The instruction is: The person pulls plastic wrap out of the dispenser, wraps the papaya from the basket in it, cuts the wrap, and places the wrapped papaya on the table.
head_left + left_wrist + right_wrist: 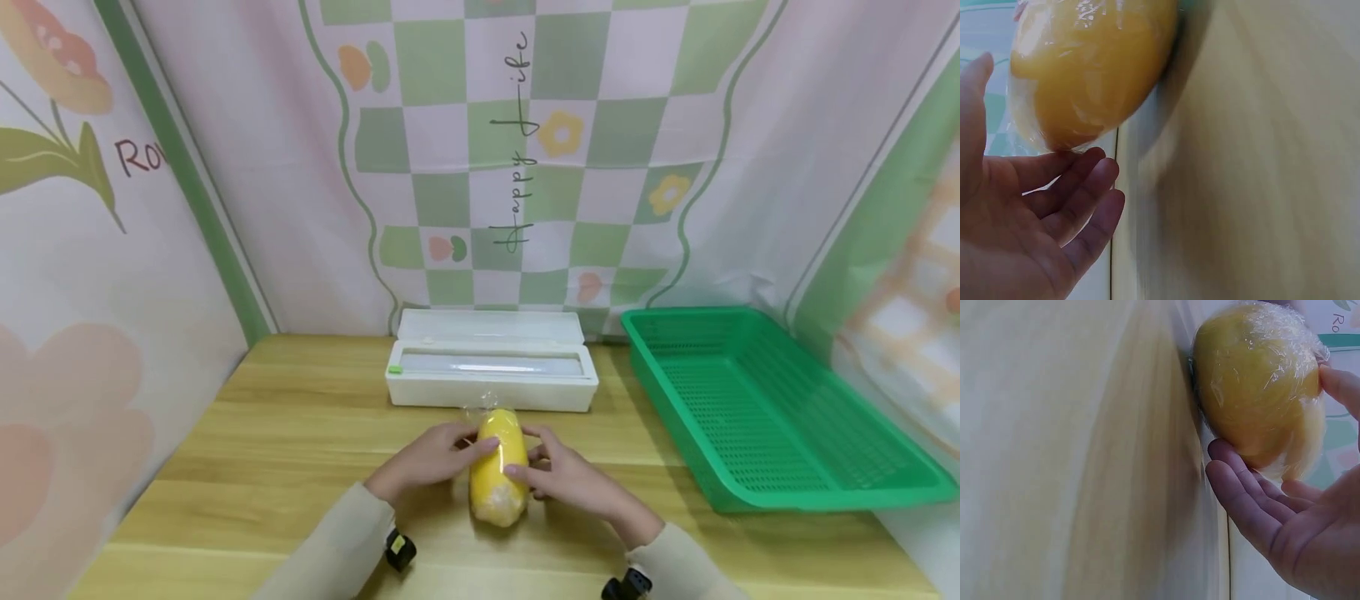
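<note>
A yellow oval fruit (498, 471) wrapped in clear cling film lies on the wooden table (285, 433), near its front edge. My left hand (431, 458) lies against its left side with straight fingers reaching over the top. My right hand (570, 479) touches its right side with straight fingers. In the left wrist view the fruit (1091, 69) sits just beyond the relaxed fingers of the left hand (1041, 212). In the right wrist view the fruit (1254, 381) rests against the fingers and thumb of the right hand (1285, 512), with film bunched at its end.
A white cling film dispenser box (491, 371) stands with its lid raised just behind the fruit. A green plastic basket (825, 498) sits at the right of the table. Patterned cloth walls close in the back and both sides.
</note>
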Demonstrator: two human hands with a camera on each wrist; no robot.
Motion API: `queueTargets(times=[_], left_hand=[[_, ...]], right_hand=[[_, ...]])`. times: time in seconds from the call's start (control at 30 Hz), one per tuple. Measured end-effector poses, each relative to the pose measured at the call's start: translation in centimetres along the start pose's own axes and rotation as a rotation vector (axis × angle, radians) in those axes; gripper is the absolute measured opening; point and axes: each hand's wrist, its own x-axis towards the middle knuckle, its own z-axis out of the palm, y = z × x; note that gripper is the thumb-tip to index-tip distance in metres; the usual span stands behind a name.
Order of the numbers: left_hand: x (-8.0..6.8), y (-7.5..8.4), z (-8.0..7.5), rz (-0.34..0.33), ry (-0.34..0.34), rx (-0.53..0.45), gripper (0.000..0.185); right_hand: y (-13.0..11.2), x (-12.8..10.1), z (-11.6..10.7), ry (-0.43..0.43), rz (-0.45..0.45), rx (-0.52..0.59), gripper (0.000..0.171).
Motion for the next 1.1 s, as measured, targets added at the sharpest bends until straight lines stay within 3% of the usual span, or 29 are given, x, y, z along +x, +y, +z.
queueTargets(times=[0.13, 0.33, 0.43, 0.6, 0.83, 1.1], left_hand=[[1.0, 0.2, 0.2, 0.012, -0.051, -0.063, 0.054], [1.8, 1.0, 0.1, -0.119, -0.087, -0.283, 0.061], [2.1, 1.0, 0.0, -0.153, -0.098, -0.336, 0.063], [2.7, 0.5, 0.2, -0.138, -0.131, -0.458, 0.065], [3.2, 0.2, 0.5, -0.135, -0.110, -0.479, 0.083], [3.1, 0.4, 0.5, -0.102, -0.094, -0.462, 0.077]], right_hand=[[0.1, 0.0, 0.1, -0.002, -0.010, -0.003, 0.082], [0.1, 0.0, 0.1, -0.011, -0.020, -0.022, 0.084], [0.0, -0.2, 0.0, -0.016, -0.022, -0.029, 0.084], [0.1, -0.2, 0.0, -0.032, -0.028, -0.027, 0.083], [0.1, -0.4, -0.2, -0.040, -0.053, -0.025, 0.084], [0.1, -0.4, -0.2, -0.048, -0.060, 0.005, 0.085]])
